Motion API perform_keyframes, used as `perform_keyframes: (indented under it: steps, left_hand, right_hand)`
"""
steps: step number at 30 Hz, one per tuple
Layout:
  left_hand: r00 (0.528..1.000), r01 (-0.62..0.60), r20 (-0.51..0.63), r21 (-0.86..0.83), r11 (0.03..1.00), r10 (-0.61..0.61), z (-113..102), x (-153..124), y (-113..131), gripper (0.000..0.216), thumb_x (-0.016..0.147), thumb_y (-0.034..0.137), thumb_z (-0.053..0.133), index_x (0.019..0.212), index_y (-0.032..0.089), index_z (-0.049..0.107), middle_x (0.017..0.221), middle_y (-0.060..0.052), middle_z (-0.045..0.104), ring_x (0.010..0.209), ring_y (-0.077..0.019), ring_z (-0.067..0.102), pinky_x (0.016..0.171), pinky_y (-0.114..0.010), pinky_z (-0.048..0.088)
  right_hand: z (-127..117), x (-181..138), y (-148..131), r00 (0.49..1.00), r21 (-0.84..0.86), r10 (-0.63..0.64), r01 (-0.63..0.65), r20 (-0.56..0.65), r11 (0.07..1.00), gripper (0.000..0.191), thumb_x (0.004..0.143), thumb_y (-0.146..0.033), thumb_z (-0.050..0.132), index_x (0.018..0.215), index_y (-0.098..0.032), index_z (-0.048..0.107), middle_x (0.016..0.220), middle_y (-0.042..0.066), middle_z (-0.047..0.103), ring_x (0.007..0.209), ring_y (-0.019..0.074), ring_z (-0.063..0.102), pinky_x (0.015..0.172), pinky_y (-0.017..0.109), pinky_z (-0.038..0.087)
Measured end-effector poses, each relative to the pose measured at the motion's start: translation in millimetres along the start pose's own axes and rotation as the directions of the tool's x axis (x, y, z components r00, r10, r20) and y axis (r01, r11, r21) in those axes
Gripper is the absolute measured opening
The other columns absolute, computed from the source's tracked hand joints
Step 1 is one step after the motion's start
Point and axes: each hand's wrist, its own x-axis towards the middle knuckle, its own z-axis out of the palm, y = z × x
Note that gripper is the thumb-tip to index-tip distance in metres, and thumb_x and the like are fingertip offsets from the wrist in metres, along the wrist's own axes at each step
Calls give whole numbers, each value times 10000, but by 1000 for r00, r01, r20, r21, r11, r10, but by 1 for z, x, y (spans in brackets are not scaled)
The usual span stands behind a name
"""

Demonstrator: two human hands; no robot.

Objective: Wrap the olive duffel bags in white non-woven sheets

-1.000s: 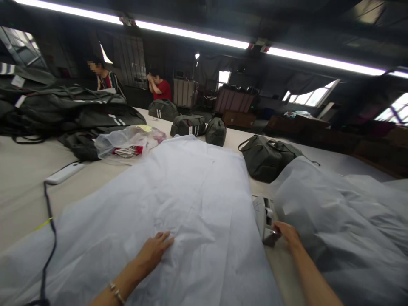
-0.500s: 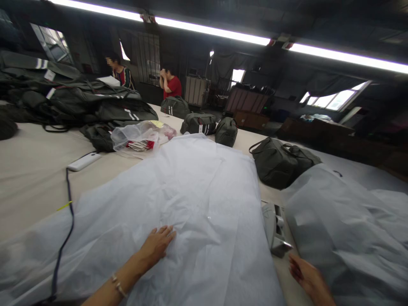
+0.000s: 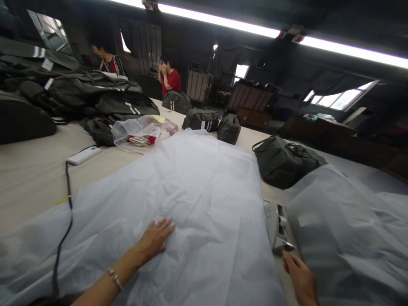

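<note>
Left hand (image 3: pixel 154 239): open flat, fingers spread, palm down on the thin, creased white sheet (image 3: pixel 197 187) covering the beige table (image 3: pixel 28 178). Right hand (image 3: pixel 299 278): loosely open, holding nothing, fingertips just short of the grey boxy plastic device (image 3: pixel 276 225) beside the sheet's right edge

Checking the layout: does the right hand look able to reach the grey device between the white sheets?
Probably yes: the right hand is just short of the grey device, with nothing lying between them.
</note>
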Motion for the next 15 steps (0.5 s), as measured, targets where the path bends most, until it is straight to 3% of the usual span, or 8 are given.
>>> perform_keyframes:
  steps: [3,5,7,9,11,15]
  left_hand:
    - [1000,2,4,-16,1000,-2,1,0,0,893,619,90,622,1459,301,402,1586,-76,312,1444,-284,313,1132,-547,305]
    - [1000,3,3,-24,1000,-3,2,1,0,896,615,87,627,1457,302,406,1586,-75,315,1444,-285,311,1133,-542,308]
    - [1000,11,6,-28,1000,-11,4,3,1,903,608,84,639,1453,307,411,1585,-72,319,1445,-285,310,1134,-535,311]
    - [999,30,16,-27,999,-30,6,5,2,910,600,83,655,1449,311,418,1583,-74,322,1443,-290,313,1135,-533,313]
    - [998,48,29,-33,998,-47,7,7,4,913,598,80,667,1445,319,424,1582,-74,322,1445,-297,309,1138,-539,309]
    - [995,71,76,-50,996,-67,5,10,8,915,605,17,625,1446,316,426,1581,-79,312,1448,-312,295,1143,-577,294]
  right_hand:
    - [49,-34,-68,960,87,-141,123,243,989,471,593,-607,692,847,-212,728,809,83,733,731,256,690,709,387,568]
    - [95,-58,-114,852,192,-280,215,443,958,474,665,-562,688,935,-174,714,821,66,726,750,223,664,723,356,548]
    - [144,-74,-152,730,288,-358,226,583,931,567,682,-487,702,1133,-149,641,702,9,690,652,180,617,681,332,522]
    - [189,-75,-179,654,329,-384,213,651,920,655,675,-433,708,1237,-135,550,640,-30,658,593,153,581,652,312,502]
    - [227,-61,-198,642,328,-385,214,663,920,612,687,-422,684,1208,-142,527,654,-33,654,598,139,582,651,295,499]
    - [286,-19,-214,653,222,-338,256,678,941,352,745,-395,624,1012,-175,555,739,-1,677,612,110,597,644,260,508]
